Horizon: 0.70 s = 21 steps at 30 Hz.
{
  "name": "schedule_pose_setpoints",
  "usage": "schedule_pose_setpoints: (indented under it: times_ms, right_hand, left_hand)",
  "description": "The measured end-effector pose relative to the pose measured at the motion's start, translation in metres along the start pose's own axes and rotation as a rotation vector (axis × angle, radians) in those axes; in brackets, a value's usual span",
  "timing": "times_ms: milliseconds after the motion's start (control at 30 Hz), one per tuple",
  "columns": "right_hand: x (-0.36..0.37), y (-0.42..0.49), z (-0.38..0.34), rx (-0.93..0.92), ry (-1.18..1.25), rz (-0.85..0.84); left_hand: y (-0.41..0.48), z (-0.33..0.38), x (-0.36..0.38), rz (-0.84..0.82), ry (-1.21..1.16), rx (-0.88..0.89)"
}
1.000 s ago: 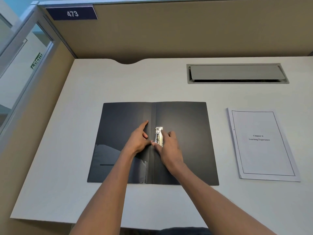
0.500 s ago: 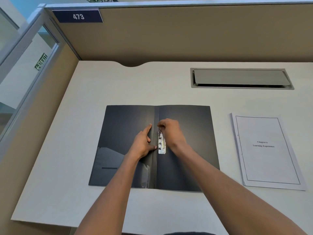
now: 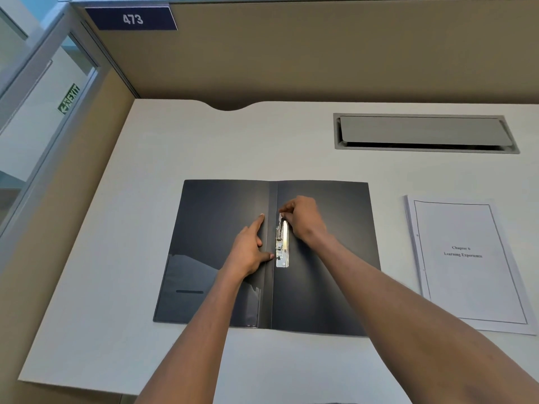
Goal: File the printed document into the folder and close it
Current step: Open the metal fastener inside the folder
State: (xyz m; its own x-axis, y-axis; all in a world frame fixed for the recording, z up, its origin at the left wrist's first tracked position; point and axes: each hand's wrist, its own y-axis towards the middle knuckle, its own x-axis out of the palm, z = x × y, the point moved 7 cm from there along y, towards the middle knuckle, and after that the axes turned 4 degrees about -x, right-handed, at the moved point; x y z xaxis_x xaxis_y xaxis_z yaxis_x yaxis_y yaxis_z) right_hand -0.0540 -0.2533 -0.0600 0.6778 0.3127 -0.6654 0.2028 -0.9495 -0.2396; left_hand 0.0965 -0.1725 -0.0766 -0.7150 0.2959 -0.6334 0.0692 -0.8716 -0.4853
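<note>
A black folder (image 3: 335, 217) lies open and flat on the white desk (image 3: 204, 141). A metal clip (image 3: 282, 246) runs along the right side of its spine. My left hand (image 3: 248, 252) presses flat on the left cover, index finger stretched forward, thumb touching the clip's lower end. My right hand (image 3: 303, 220) is curled over the clip's upper end, fingertips pinching its lever. The printed document (image 3: 463, 260), a white stapled stack with a title page, lies on the desk to the right of the folder, untouched.
A grey cable hatch (image 3: 423, 132) is set into the desk behind the document. Tan partition walls (image 3: 320, 53) close the back and left sides. A clear pocket (image 3: 204, 293) lines the folder's left cover. The desk's front edge runs under my forearms.
My right hand has moved from the clip's lower part up to its top end and curled over the lever. My left hand stays pressed on the left cover.
</note>
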Motion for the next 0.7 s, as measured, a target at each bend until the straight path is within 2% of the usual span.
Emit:
schedule_pose_setpoints:
  times_ms: [133,333,700]
  right_hand:
    - [0.002,0.006,0.001,0.0,-0.005,-0.021]
    - [0.002,0.008,0.003,0.017,0.007,-0.046]
    - [-0.01,-0.01,0.001,-0.026,0.037,0.007]
  left_hand:
    - [-0.002,0.002,-0.001,-0.002,0.01,-0.001]
    - [-0.004,0.008,0.001,0.006,0.151,-0.007]
    - [-0.012,0.014,-0.007,0.055,0.259,0.004]
